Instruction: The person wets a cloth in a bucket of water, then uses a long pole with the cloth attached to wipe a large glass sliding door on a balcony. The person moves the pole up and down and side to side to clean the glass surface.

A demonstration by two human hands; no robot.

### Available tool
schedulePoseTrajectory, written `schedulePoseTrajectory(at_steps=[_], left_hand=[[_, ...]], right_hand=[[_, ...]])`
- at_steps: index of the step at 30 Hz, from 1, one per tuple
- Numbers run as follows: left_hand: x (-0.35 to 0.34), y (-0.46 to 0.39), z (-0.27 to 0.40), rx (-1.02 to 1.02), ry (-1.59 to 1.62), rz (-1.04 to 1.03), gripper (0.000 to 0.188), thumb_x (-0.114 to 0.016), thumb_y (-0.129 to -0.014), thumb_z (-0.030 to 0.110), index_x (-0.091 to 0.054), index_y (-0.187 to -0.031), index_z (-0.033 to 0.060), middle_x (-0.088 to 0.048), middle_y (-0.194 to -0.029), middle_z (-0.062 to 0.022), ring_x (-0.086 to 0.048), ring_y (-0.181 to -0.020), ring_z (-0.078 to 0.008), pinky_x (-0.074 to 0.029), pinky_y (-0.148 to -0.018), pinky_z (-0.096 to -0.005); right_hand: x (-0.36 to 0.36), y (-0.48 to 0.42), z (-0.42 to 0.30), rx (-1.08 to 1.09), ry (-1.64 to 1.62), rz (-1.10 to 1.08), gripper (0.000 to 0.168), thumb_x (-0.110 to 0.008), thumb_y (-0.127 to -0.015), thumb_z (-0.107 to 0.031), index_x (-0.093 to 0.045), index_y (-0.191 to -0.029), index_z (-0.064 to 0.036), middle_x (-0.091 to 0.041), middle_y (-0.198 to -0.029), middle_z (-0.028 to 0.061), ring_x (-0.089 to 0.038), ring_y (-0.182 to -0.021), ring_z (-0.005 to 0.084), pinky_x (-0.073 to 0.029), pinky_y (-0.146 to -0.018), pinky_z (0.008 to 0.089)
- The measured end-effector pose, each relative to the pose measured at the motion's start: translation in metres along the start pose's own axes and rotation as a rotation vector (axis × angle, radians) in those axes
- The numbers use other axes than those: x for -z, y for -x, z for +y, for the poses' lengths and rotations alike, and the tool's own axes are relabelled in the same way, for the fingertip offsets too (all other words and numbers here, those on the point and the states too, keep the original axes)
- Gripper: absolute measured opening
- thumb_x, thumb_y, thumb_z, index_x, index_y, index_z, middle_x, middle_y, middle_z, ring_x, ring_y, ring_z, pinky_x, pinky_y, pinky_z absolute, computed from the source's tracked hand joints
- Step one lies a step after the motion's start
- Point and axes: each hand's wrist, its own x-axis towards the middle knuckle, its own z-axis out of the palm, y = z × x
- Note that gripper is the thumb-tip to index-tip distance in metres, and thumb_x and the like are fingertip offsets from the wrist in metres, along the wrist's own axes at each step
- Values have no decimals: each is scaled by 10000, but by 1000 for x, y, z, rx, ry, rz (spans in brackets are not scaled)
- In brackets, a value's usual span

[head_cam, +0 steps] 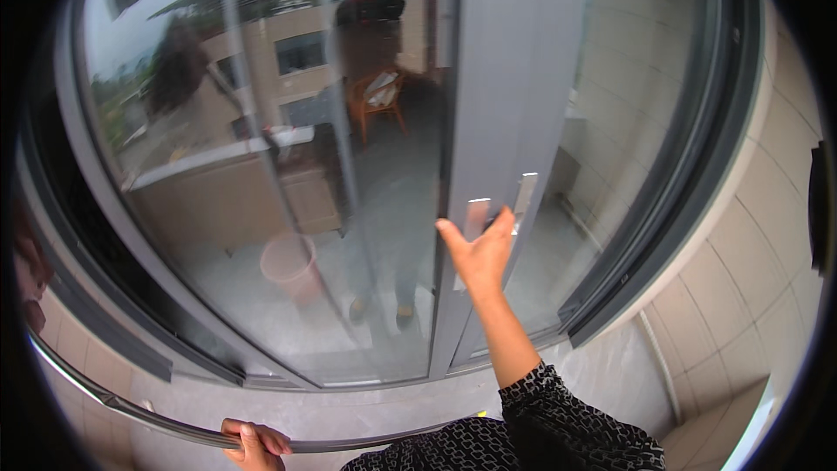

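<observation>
At the bottom of the head view, my left hand (254, 446) has its fingers wrapped around a shiny metal pole (163, 428). The pole runs from the left edge to beneath my patterned black top (444, 448). My right arm stretches forward to a grey-framed sliding glass door (513, 65). My right hand (480, 260) is held with thumb and fingers spread, in front of a metal handle plate (478, 209). Contact with it cannot be made out. A second metal handle plate (527, 188) sits just to the right; the hand hides the lower part of both.
Beige wall tiles (713, 281) flank the dark door track (703, 144). Pale flooring (392, 405) lies before the sill. A wooden chair (379, 101), a pink bucket (291, 265) and a cabinet (314, 199) show in the glass, mixed with reflections. Pinkish cloth (34, 275) hangs at left.
</observation>
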Motion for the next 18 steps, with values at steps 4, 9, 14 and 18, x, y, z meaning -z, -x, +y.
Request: schedulePoseTrajectory(at_steps=[4,9,14,18], left_hand=[[-33,-19,-1,-67,-109,-40,274,-508,-951,186,-444,-717,58,-419,-474,-70,-435,-380,-177,-444,-396,-325],[-40,-30,-4,-79,-119,-66,252,-525,-956,218,-464,-764,67,-415,-484,-66,-421,-385,-175,-432,-384,-329],[-29,-44,-2,-88,-85,-70,163,-517,-957,194,-484,-843,81,-405,-489,-56,-402,-389,-162,-424,-381,-326],[-19,-36,2,-71,-103,-127,145,-537,-943,183,-486,-839,95,-423,-486,-59,-425,-392,-179,-442,-398,-341]], right_hand=[[4,-4,1,35,16,-2,924,-862,-596,-414,-378,-1196,96,-481,-1084,220,-501,-1020,373,-448,-859,429],[1,2,-5,-8,-5,-92,931,-856,-592,-438,-376,-1203,74,-460,-1140,205,-487,-1066,367,-443,-872,428],[-17,13,-7,28,-9,9,948,-856,-583,-447,-376,-1212,74,-472,-1139,207,-491,-1068,370,-444,-868,437],[-27,21,-10,66,-2,36,937,-857,-576,-455,-403,-1195,83,-491,-1103,216,-511,-1032,374,-447,-862,423]])
